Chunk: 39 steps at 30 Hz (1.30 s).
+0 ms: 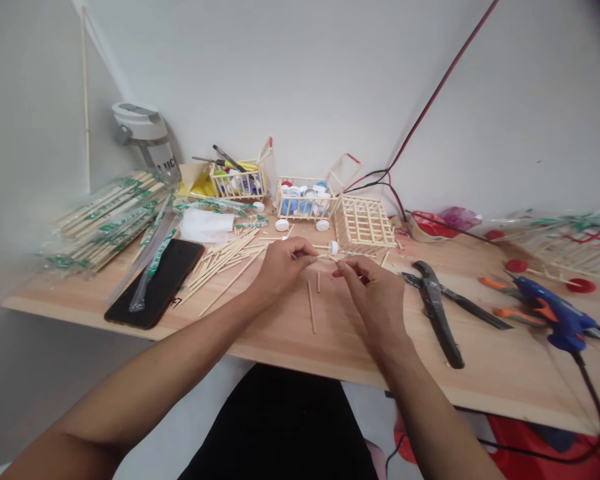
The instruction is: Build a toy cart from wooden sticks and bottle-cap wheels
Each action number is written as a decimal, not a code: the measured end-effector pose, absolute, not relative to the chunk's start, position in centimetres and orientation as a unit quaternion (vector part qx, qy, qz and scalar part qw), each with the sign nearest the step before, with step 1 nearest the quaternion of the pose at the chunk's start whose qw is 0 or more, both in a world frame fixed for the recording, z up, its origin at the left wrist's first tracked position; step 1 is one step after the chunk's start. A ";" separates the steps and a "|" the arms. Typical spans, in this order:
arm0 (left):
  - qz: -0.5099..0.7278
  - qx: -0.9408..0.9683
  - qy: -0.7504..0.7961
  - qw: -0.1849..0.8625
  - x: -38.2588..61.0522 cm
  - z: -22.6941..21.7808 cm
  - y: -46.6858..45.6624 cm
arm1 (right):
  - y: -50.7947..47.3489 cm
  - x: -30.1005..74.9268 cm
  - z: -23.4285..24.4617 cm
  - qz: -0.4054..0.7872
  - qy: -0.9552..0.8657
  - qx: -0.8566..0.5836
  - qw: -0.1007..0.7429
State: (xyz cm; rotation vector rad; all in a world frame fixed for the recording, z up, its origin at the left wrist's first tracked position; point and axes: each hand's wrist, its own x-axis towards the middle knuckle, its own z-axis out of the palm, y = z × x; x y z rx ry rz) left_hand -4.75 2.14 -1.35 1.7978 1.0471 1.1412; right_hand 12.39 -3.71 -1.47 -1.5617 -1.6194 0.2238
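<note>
Near the middle of the workbench, my left hand (286, 265) pinches one end of a short thin wooden stick (325, 256). My right hand (373, 285) has thumb and forefinger closed at the stick's other end. Something small and red shows by the right fingertips, too small to name. Just behind the fingers stands a white bottle cap (333, 247). Two cut stick pieces (311, 307) lie on the bench between my forearms. Left of my left hand is a loose pile of thin wooden sticks (225, 263).
Small stick-built carts (305, 207) with bottle caps in them stand along the wall, beside a stick crate (365, 223). To the right lie black-handled cutters (435, 310) and a blue glue gun (555, 303) with its cable. A phone (155, 283) and wrapped chopsticks (113, 220) lie left.
</note>
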 end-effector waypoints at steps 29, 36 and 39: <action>0.446 0.705 0.404 0.375 -4.7 -1.6 2.3 | -3.6 12.7 -1.8 0.086 -0.652 -0.618 0.431; 0.447 0.709 0.398 0.373 -4.8 -1.6 2.3 | -3.5 12.5 -1.7 0.090 -0.651 -0.619 0.430; 0.450 0.707 0.399 0.373 -4.8 -1.7 2.3 | -3.5 12.5 -1.7 0.087 -0.655 -0.617 0.427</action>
